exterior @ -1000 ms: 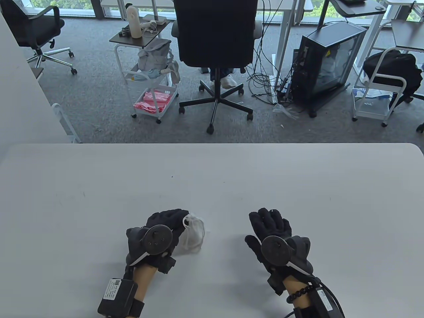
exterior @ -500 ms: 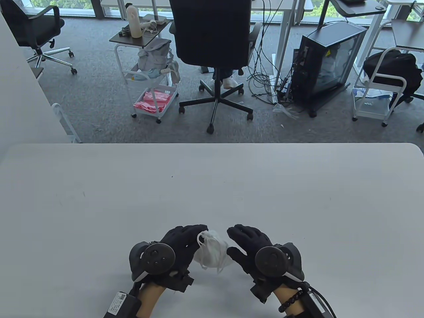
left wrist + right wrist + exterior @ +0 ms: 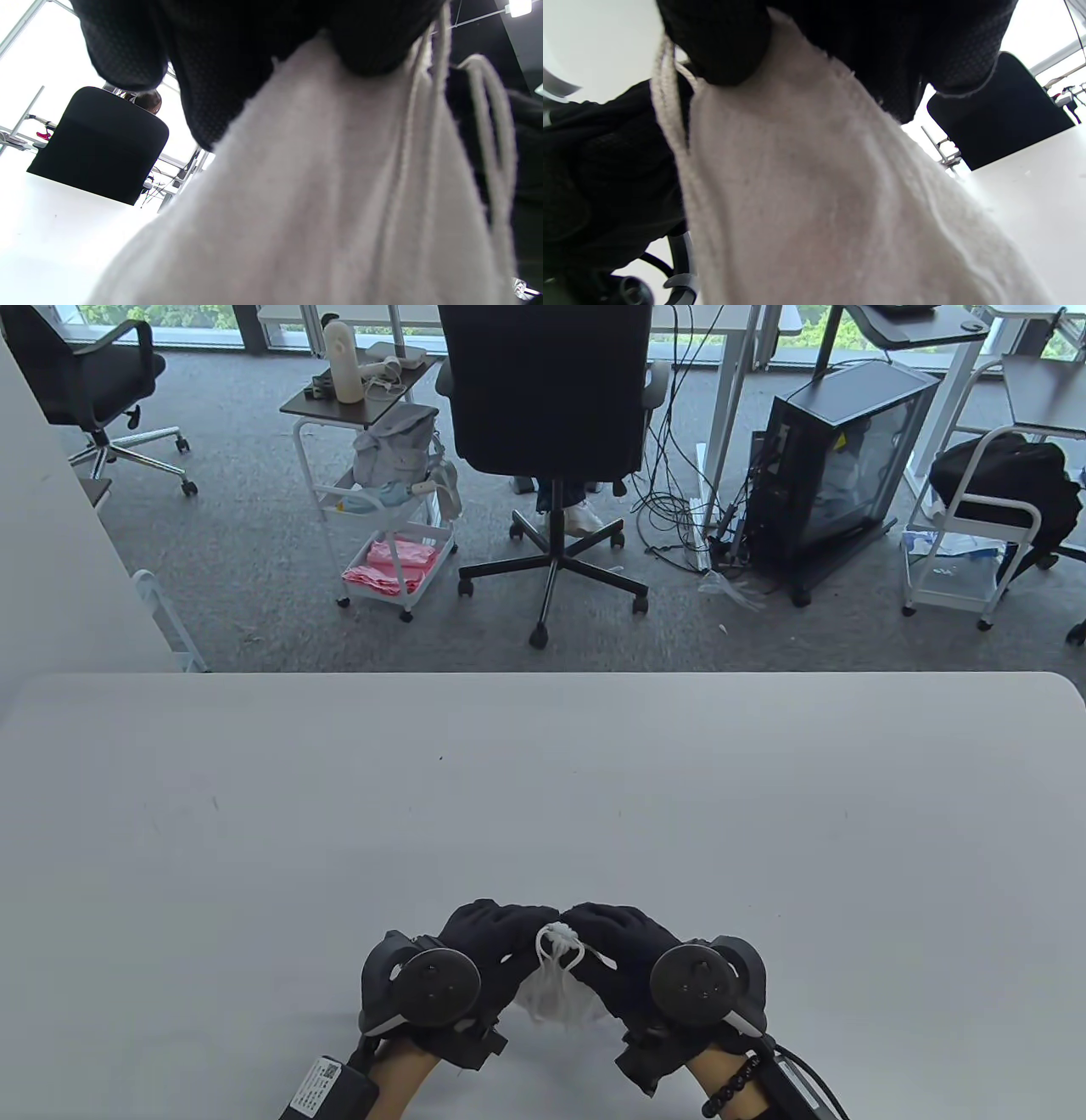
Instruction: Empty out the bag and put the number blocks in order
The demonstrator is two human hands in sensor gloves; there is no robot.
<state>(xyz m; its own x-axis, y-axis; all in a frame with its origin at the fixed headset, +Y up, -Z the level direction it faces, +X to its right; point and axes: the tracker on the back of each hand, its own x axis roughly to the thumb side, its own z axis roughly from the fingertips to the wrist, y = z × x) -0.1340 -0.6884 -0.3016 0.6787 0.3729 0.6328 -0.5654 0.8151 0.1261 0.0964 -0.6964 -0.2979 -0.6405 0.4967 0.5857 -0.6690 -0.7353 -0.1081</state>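
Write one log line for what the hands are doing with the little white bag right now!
left hand: grips bag top | right hand: grips bag top | white drawstring bag: cinched, between hands | number blocks: none visible | table

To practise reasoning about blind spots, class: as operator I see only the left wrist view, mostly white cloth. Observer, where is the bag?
Observer: In the table view, the bag is between the left hand and right hand, near the table's near edge.
Operator: Opened yet?
Observer: No; its neck is bunched shut, cord looped on top.
Operator: Right hand gripping?
Observer: Yes; right wrist view shows its fingers pinching the bag's top.
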